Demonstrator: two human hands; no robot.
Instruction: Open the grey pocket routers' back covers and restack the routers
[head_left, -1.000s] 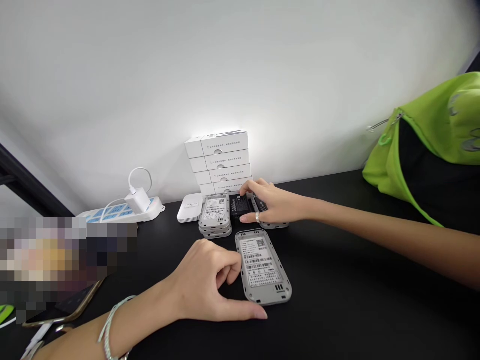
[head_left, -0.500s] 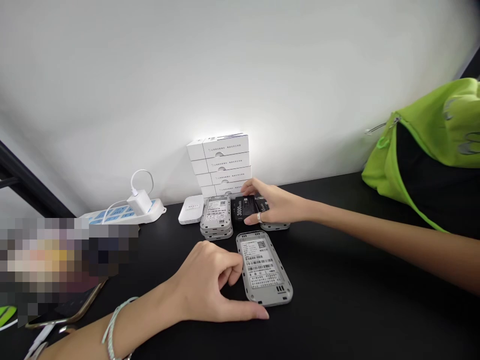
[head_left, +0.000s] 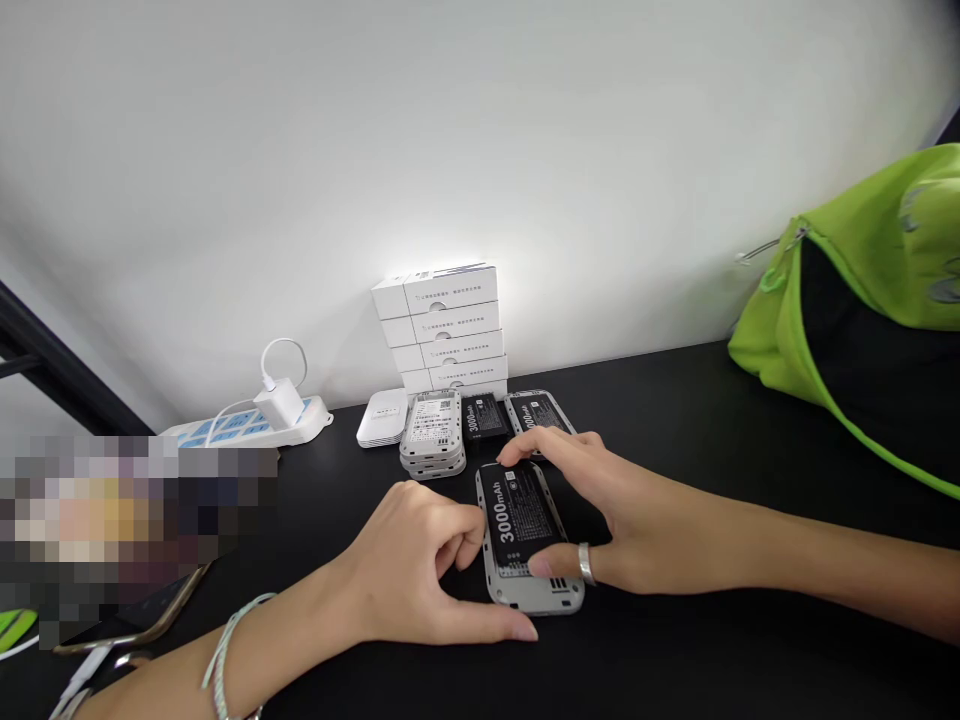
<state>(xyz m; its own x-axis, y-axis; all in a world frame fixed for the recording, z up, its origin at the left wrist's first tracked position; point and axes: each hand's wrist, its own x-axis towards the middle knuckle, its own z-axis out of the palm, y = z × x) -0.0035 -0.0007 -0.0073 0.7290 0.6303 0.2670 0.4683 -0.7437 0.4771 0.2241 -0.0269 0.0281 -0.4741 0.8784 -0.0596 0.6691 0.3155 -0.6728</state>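
Note:
A grey device body (head_left: 536,598) with rounded corners lies on the black table in front of me. My left hand (head_left: 424,565) braces it, curled fingers at its left edge and thumb along its bottom end. Between thumb and fingers, my right hand (head_left: 592,510) holds a black battery (head_left: 521,515) marked 3000mAh. The battery rests over the device's recess and covers most of its label; I cannot tell whether it is fully seated. Just behind stand a stack of grey device bodies (head_left: 433,435), more black batteries (head_left: 484,415) and a device with a battery (head_left: 536,405).
Stacked white boxes (head_left: 457,325) stand against the wall, with white covers (head_left: 382,418) at their front left. A power strip (head_left: 307,425) with a white charger (head_left: 279,403) sits at left. A phone (head_left: 161,615) lies nearer. At right is a green and black bag (head_left: 847,280).
My right hand has come from the batteries at the back to the near device, bringing a black battery onto it. My left hand has stayed in place.

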